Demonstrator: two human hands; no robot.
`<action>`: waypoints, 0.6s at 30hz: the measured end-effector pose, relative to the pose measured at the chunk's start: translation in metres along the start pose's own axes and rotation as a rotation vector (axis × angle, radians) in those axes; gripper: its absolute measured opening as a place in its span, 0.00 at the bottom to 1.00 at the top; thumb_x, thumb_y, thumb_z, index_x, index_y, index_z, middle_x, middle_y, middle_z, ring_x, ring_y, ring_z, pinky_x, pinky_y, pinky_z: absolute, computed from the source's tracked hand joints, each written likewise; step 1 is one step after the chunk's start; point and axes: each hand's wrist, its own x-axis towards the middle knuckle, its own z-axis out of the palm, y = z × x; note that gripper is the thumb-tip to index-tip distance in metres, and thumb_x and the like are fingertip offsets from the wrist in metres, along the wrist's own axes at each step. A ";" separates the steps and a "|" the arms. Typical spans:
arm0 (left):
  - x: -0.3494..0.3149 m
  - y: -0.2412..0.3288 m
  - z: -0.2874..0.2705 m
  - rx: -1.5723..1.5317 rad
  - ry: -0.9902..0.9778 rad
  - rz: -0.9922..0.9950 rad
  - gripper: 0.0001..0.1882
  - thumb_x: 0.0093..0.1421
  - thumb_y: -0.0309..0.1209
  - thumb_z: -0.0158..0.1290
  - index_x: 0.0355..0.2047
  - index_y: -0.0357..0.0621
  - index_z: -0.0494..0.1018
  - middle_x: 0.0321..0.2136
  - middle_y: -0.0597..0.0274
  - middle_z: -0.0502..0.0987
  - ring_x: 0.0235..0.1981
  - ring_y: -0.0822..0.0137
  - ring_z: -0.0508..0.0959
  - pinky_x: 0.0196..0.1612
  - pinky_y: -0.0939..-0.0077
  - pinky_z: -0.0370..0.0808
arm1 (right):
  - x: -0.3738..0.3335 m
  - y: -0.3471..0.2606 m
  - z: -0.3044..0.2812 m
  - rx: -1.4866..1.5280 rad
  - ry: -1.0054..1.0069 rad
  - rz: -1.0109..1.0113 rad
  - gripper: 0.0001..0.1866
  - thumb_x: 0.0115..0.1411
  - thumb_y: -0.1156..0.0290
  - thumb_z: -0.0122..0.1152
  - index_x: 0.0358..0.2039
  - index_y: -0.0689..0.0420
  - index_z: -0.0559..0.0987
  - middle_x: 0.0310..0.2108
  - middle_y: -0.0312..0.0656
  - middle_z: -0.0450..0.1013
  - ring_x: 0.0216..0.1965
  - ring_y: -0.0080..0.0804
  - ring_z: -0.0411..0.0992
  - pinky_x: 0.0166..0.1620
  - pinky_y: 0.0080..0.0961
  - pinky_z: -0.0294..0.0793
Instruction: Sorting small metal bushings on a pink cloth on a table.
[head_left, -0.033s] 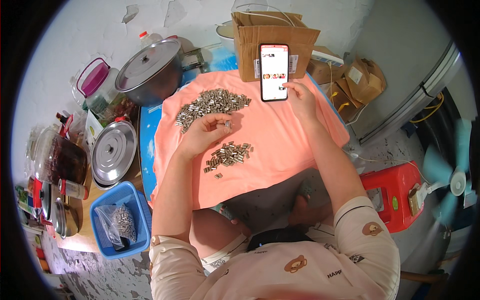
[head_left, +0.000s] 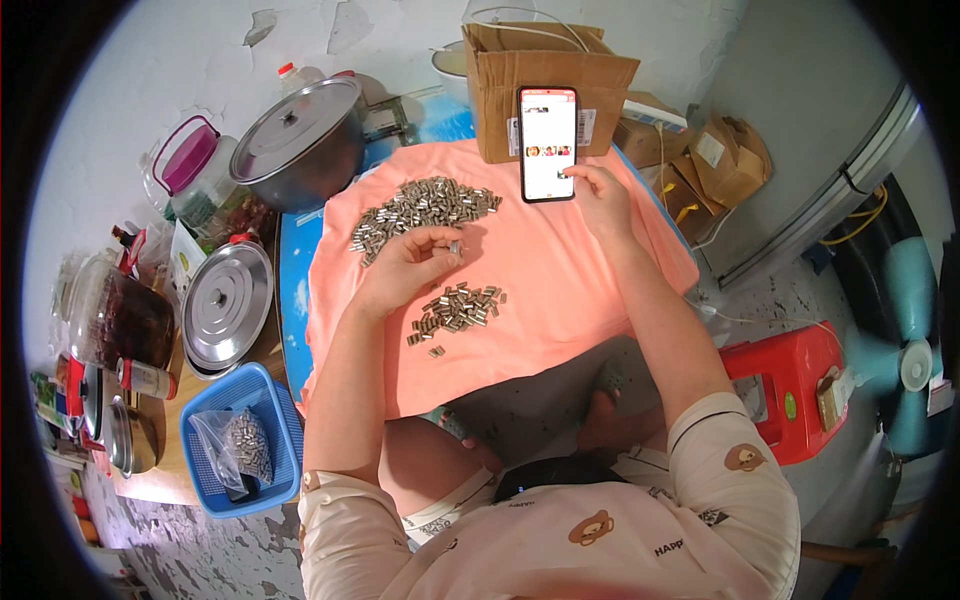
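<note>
Left hand (head_left: 408, 268): fingers (head_left: 437, 236) pinched shut against the thumb, with a small metal piece (head_left: 455, 248) at the tips; exact count in the grip not clear.

Right hand (head_left: 606, 208): one finger reached out to the lower right of a phone (head_left: 547, 115), at or just over its lit screen; the rest loosely curled. Whether these held anything could not be told.

Handling, as judged: a light tap suited the phone, since it leaned upright against a cardboard box (head_left: 490, 75) and a hard push might have made it slip. A firm, small pinch suited the left, held clear of both heaps so that nothing dropped among them.

Metal pieces, loose: one larger pile (head_left: 430, 205) just beyond the left hand; one smaller pile (head_left: 461, 308) nearer the body, a few strays at its edge. Best kept apart.

Beneath: a peach cloth (head_left: 570, 290) over a blue surface (head_left: 296, 290).

Left side: a lidded pot (head_left: 300, 130); a blue basket (head_left: 284, 420) containing a clear bag (head_left: 246, 448) of similar pieces.

Right side: a red stool (head_left: 800, 390); a fan (head_left: 915, 365).
</note>
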 end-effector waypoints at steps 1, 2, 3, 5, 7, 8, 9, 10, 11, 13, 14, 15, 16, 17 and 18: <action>0.000 0.000 -0.002 0.011 -0.006 -0.003 0.13 0.54 0.23 0.51 0.41 0.40 0.68 0.30 0.72 0.72 0.29 0.83 0.69 0.26 0.92 0.66 | 0.000 -0.002 0.000 -0.059 -0.045 0.025 0.08 0.51 0.76 0.50 0.31 0.57 0.77 0.23 0.37 0.69 0.24 0.23 0.67 0.29 0.18 0.65; -0.001 0.000 -0.003 0.021 -0.011 -0.005 0.13 0.54 0.23 0.51 0.41 0.40 0.68 0.30 0.71 0.72 0.29 0.82 0.70 0.27 0.92 0.66 | -0.002 -0.004 0.001 -0.057 -0.046 0.026 0.08 0.51 0.76 0.50 0.31 0.57 0.77 0.23 0.37 0.69 0.24 0.23 0.67 0.29 0.18 0.65; -0.002 -0.001 -0.004 0.022 -0.009 -0.006 0.13 0.54 0.23 0.51 0.41 0.40 0.68 0.30 0.71 0.72 0.29 0.82 0.70 0.27 0.92 0.66 | -0.004 -0.006 0.002 -0.059 -0.061 0.040 0.08 0.51 0.76 0.50 0.30 0.57 0.77 0.23 0.38 0.69 0.24 0.23 0.67 0.29 0.19 0.65; -0.001 0.001 0.000 0.000 -0.013 0.008 0.13 0.54 0.23 0.50 0.41 0.40 0.68 0.30 0.71 0.72 0.29 0.83 0.69 0.26 0.92 0.66 | -0.005 -0.006 0.001 -0.065 -0.074 0.052 0.08 0.50 0.75 0.51 0.30 0.56 0.78 0.24 0.38 0.70 0.24 0.24 0.68 0.29 0.19 0.66; 0.000 0.000 -0.001 0.002 -0.014 0.001 0.13 0.54 0.23 0.50 0.41 0.40 0.68 0.30 0.72 0.72 0.29 0.83 0.69 0.26 0.93 0.65 | -0.005 -0.006 0.001 -0.120 -0.113 0.031 0.08 0.50 0.75 0.51 0.30 0.56 0.78 0.25 0.39 0.71 0.24 0.27 0.69 0.30 0.21 0.67; 0.000 0.000 -0.001 0.004 -0.014 -0.006 0.13 0.54 0.23 0.50 0.41 0.40 0.68 0.30 0.72 0.72 0.28 0.83 0.69 0.25 0.93 0.65 | -0.005 -0.007 0.001 -0.119 -0.114 0.031 0.08 0.50 0.75 0.51 0.30 0.56 0.78 0.25 0.39 0.71 0.24 0.27 0.69 0.30 0.21 0.67; 0.000 0.000 -0.001 0.005 -0.014 -0.006 0.13 0.54 0.23 0.50 0.41 0.40 0.68 0.30 0.72 0.72 0.28 0.83 0.69 0.25 0.93 0.65 | -0.004 -0.008 0.001 -0.169 -0.113 0.030 0.08 0.51 0.75 0.51 0.31 0.56 0.78 0.26 0.40 0.71 0.26 0.28 0.70 0.30 0.22 0.68; -0.001 0.000 0.000 0.004 -0.008 0.003 0.13 0.54 0.23 0.50 0.41 0.40 0.68 0.30 0.72 0.72 0.28 0.84 0.69 0.24 0.93 0.65 | -0.004 -0.010 0.001 -0.220 -0.112 0.029 0.09 0.51 0.75 0.51 0.31 0.56 0.78 0.27 0.41 0.72 0.27 0.30 0.70 0.31 0.23 0.68; -0.001 0.001 0.000 0.004 -0.003 0.012 0.13 0.54 0.23 0.50 0.41 0.40 0.68 0.30 0.72 0.72 0.27 0.84 0.69 0.24 0.93 0.64 | -0.004 -0.011 0.001 -0.219 -0.112 0.030 0.09 0.51 0.75 0.51 0.31 0.56 0.78 0.27 0.41 0.72 0.27 0.30 0.70 0.31 0.23 0.68; -0.001 0.000 -0.002 0.006 -0.010 0.006 0.13 0.54 0.23 0.51 0.41 0.40 0.68 0.30 0.72 0.72 0.28 0.84 0.69 0.24 0.93 0.65 | -0.003 -0.013 0.002 -0.117 -0.037 0.014 0.09 0.52 0.75 0.50 0.34 0.56 0.77 0.28 0.41 0.72 0.29 0.30 0.71 0.33 0.22 0.69; -0.001 0.000 -0.002 0.008 -0.016 0.001 0.13 0.54 0.23 0.51 0.41 0.40 0.68 0.30 0.72 0.72 0.28 0.83 0.69 0.25 0.93 0.65 | -0.003 -0.013 0.002 -0.117 -0.037 0.014 0.09 0.52 0.75 0.50 0.34 0.56 0.77 0.28 0.41 0.72 0.29 0.30 0.71 0.33 0.22 0.69; 0.000 0.000 -0.002 0.009 -0.017 0.001 0.13 0.54 0.23 0.51 0.41 0.40 0.68 0.30 0.72 0.72 0.28 0.83 0.69 0.25 0.93 0.65 | -0.003 -0.013 0.001 -0.122 -0.011 -0.014 0.10 0.53 0.75 0.50 0.35 0.56 0.77 0.28 0.41 0.72 0.29 0.30 0.71 0.34 0.22 0.69; 0.000 -0.001 -0.002 0.005 -0.016 -0.003 0.13 0.54 0.23 0.51 0.41 0.40 0.68 0.30 0.71 0.72 0.29 0.83 0.69 0.25 0.93 0.65 | -0.002 -0.013 0.001 -0.127 0.015 -0.042 0.10 0.53 0.75 0.50 0.36 0.56 0.77 0.29 0.41 0.72 0.30 0.30 0.71 0.35 0.22 0.69; 0.000 0.000 -0.002 0.001 -0.016 -0.007 0.13 0.54 0.23 0.51 0.41 0.40 0.68 0.30 0.71 0.72 0.29 0.83 0.69 0.25 0.93 0.65 | -0.002 -0.012 0.001 -0.127 0.016 -0.042 0.10 0.53 0.75 0.50 0.36 0.56 0.77 0.29 0.41 0.72 0.30 0.30 0.71 0.35 0.22 0.69; 0.000 0.000 -0.001 0.002 -0.017 -0.007 0.13 0.54 0.23 0.51 0.41 0.40 0.68 0.30 0.71 0.72 0.29 0.83 0.69 0.25 0.93 0.65 | -0.001 -0.011 0.002 -0.082 0.013 -0.027 0.11 0.53 0.75 0.50 0.37 0.56 0.76 0.28 0.41 0.72 0.29 0.29 0.71 0.34 0.22 0.68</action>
